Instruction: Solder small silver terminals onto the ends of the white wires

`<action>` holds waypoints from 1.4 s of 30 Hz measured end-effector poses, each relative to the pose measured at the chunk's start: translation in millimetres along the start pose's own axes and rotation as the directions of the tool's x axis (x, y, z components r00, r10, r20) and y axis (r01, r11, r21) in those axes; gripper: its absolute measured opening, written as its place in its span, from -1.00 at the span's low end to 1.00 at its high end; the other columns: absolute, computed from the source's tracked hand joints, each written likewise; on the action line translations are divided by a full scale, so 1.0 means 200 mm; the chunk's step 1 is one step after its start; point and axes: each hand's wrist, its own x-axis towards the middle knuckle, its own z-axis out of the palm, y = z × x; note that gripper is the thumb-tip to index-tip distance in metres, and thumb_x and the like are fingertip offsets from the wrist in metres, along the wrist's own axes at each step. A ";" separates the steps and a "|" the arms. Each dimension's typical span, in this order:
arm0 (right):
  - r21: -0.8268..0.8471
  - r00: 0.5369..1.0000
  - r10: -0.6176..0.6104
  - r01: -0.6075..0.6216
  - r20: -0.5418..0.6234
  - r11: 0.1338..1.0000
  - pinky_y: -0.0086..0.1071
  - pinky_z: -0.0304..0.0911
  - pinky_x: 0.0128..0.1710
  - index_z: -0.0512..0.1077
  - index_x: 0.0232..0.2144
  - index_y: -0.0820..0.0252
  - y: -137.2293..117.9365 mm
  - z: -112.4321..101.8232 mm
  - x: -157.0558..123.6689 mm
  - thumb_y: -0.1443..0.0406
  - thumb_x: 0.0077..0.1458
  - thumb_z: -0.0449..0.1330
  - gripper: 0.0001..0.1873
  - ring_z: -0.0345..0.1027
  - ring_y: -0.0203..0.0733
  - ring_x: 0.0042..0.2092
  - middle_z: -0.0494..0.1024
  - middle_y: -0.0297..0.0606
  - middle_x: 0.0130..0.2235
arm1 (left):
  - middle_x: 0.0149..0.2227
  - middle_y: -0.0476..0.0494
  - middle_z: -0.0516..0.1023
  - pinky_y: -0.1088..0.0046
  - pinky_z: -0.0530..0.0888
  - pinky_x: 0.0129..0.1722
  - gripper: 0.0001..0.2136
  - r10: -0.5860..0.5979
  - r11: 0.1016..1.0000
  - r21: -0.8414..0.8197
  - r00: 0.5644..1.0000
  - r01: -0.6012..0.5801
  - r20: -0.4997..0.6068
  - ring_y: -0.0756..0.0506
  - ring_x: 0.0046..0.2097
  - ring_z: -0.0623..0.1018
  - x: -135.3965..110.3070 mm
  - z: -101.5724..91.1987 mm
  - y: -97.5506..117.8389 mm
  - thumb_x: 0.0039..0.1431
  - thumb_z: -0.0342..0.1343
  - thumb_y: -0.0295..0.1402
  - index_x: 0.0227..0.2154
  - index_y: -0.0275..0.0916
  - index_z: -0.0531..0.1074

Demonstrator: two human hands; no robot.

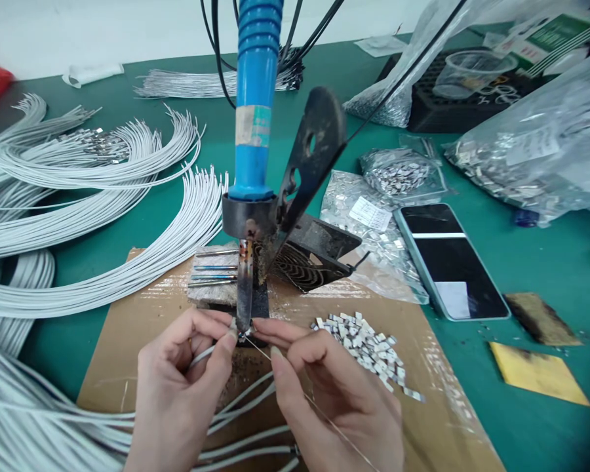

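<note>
Roughly diag. wire [319,410], twd iron [254,157]

Workshop, electrical assembly type. Evidence: flat green worktop [541,262]; blue-handled soldering iron [258,78] in black metal stand [324,124]; curved white cable bundles [152,265]; clear plastic bags [570,118] of small silvery parts [400,177].

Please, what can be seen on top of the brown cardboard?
On the cardboard: a pile of small white pieces, white cables crossing it, and a grey block bearing metal rods. What lies directly beneath the left hand and right hand is covered.
</note>
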 end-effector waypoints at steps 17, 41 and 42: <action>-0.007 1.000 0.006 -0.007 -0.022 1.000 -0.54 0.50 -0.04 0.42 -0.50 0.04 -0.01 0.00 0.00 0.41 0.21 0.24 -0.74 0.70 -0.28 -0.12 0.77 -0.42 -0.10 | -0.36 -0.07 0.69 0.70 0.52 -0.46 -0.89 0.117 0.983 0.134 0.989 -0.128 0.087 0.02 -0.42 0.63 0.04 -0.07 -0.04 0.04 0.34 -0.44 -0.56 -0.19 0.59; -0.012 0.998 0.059 -0.059 -0.006 0.998 -0.52 0.47 -0.08 0.43 -0.51 0.07 0.00 0.00 -0.01 0.36 0.21 0.26 -0.76 0.70 -0.22 -0.10 0.76 -0.30 -0.08 | -0.35 -0.06 0.66 0.69 0.50 -0.43 -0.88 0.042 0.995 0.087 0.999 -0.043 0.011 0.02 -0.40 0.60 0.00 -0.03 -0.02 0.04 0.33 -0.39 -0.57 -0.20 0.57; -0.021 0.998 0.058 -0.058 -0.007 0.998 -0.50 0.49 -0.11 0.43 -0.51 0.08 0.00 -0.01 -0.01 0.35 0.21 0.26 -0.76 0.70 -0.20 -0.10 0.76 -0.27 -0.08 | -0.36 -0.06 0.66 0.69 0.50 -0.44 -0.87 0.040 0.995 0.088 0.999 -0.042 0.016 0.02 -0.41 0.59 0.00 -0.03 -0.02 0.04 0.32 -0.39 -0.57 -0.20 0.57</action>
